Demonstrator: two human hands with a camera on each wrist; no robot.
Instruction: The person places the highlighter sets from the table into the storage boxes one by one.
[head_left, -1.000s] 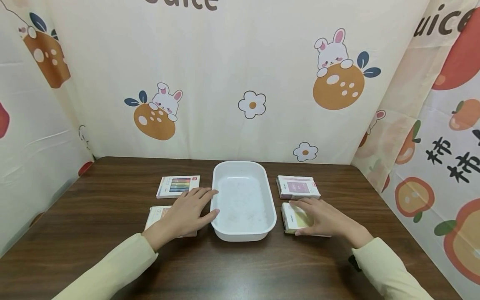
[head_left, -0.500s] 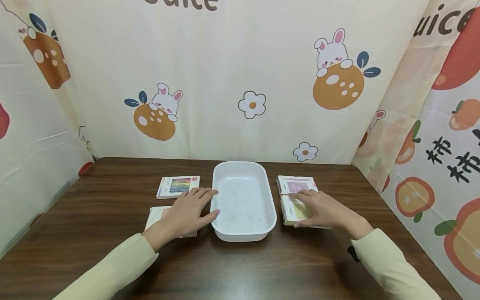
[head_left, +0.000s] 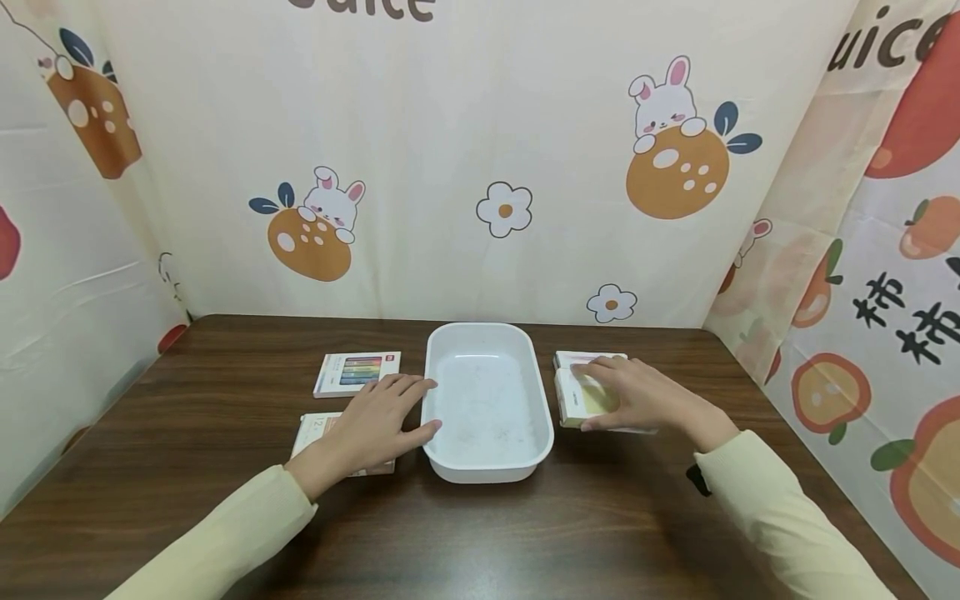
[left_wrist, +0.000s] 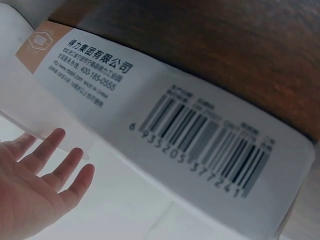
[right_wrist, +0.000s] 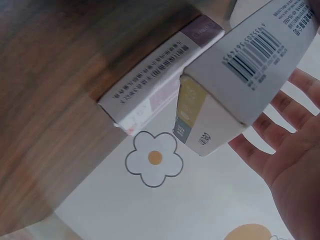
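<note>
My right hand [head_left: 648,400] grips a white and yellow-green carton [head_left: 572,400] between thumb and fingers. The carton now overlaps the front of a white and purple carton [head_left: 564,358]; in the right wrist view its printed side [right_wrist: 250,60] stands over the purple one [right_wrist: 165,75]. My left hand [head_left: 367,429] rests at the left rim of a white plastic tray [head_left: 487,408], fingers spread and thumb at the edge. Beneath the left wrist lies a white and orange carton [head_left: 311,429], partly hidden; its barcode side [left_wrist: 200,135] fills the left wrist view.
A flat white box [head_left: 356,373] with rainbow-coloured sticks pictured on it lies at the back left. Everything stands on a dark wood-grain table [head_left: 480,542]. A printed curtain [head_left: 420,250] rises right behind the table's back edge.
My right hand has moved the yellow-green carton away from me, from in front of the purple carton to partly over it. My left hand and the tray have stayed put.
</note>
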